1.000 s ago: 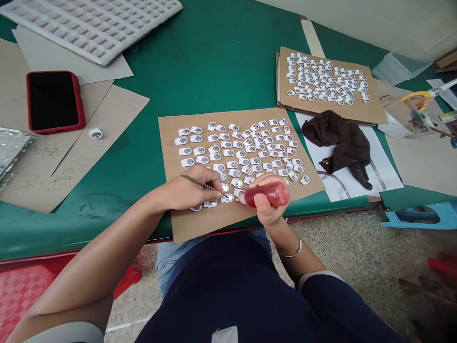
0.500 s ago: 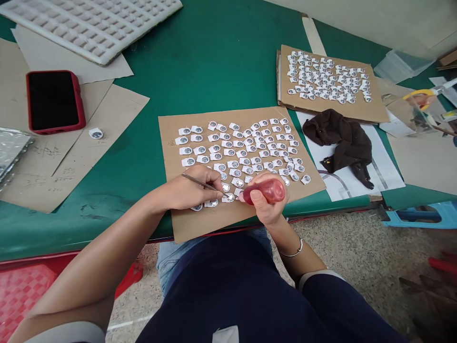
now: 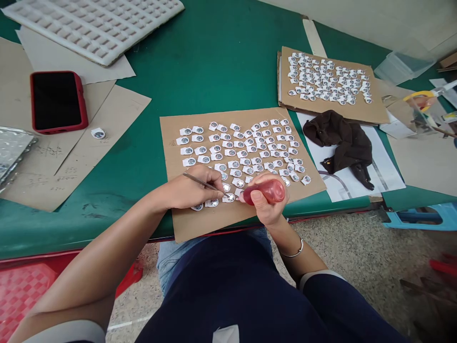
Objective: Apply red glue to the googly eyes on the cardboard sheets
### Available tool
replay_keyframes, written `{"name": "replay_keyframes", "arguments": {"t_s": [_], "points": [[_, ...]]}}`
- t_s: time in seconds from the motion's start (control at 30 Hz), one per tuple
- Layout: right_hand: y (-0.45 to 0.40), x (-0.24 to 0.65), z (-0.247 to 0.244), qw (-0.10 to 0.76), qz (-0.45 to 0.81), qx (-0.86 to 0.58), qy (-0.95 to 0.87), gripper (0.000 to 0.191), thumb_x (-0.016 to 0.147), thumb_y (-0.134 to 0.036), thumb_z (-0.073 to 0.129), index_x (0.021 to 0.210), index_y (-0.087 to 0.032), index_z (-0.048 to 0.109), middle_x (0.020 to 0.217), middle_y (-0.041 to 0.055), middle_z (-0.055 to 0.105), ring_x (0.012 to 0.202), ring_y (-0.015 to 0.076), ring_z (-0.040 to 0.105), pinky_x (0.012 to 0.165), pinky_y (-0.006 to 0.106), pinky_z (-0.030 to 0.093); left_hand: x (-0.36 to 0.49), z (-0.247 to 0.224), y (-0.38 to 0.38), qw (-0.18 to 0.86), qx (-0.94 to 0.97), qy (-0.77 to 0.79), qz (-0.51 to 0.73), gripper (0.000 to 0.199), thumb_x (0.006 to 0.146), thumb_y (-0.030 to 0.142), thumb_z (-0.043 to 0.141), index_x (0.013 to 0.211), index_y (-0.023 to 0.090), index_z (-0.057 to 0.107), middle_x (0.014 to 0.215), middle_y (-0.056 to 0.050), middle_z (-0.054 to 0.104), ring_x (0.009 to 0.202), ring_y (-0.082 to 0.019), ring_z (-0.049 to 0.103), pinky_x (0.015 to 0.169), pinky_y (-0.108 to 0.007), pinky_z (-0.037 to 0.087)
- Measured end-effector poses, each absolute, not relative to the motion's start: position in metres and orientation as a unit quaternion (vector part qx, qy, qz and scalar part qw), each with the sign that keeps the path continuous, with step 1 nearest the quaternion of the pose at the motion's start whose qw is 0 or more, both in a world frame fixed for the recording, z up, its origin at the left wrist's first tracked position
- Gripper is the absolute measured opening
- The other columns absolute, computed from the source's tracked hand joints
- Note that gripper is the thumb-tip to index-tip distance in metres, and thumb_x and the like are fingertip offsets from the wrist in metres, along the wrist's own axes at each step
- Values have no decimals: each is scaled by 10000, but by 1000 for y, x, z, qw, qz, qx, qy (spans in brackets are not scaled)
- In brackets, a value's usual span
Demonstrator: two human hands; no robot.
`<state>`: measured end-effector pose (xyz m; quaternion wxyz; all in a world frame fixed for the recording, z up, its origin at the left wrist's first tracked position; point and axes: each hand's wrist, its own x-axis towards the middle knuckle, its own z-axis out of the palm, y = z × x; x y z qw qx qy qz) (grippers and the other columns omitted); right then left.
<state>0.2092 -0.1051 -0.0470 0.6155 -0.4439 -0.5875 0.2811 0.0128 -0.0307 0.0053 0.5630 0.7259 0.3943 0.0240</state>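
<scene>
My left hand (image 3: 194, 186) is closed round thin metal tweezers (image 3: 200, 181), whose tip touches or nearly touches a small round silver-and-white piece (image 3: 230, 197) near the front edge of a brown cardboard sheet (image 3: 193, 226). In my right hand (image 3: 267, 205) is a red squeeze bottle (image 3: 269, 190), tilted with its nozzle pointing left at the same piece. Rows of similar pieces, white tabs with dark round emblems, cover much of the sheet. My hands hide some of them.
At the back right, a second cardboard stack (image 3: 332, 107) bears many such pieces. Brown cloth (image 3: 348, 140) lies on white paper beside it. A red-cased phone (image 3: 57, 102), one loose piece (image 3: 98, 133) and a white gridded tray (image 3: 103, 28) are on the left.
The view has shifted very slightly, so the phone and papers at the left appear a little further right. Both hands keep nearly the same pose, still holding the tweezers and the bottle.
</scene>
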Motion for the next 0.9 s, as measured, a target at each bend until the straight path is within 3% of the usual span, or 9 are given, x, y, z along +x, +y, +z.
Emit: {"name": "replay_keyframes", "arguments": {"t_s": [0.9], "points": [[-103,204,-43,604,297,-424,-606,210,757,-336,662,900,-223,556,776,22,591,699,180,591,649,365,520,13,6,-31,578,716,387,45,120,713,229,584,740,129,645,616,-28,618,520,-98,508,431,-182,354]]}}
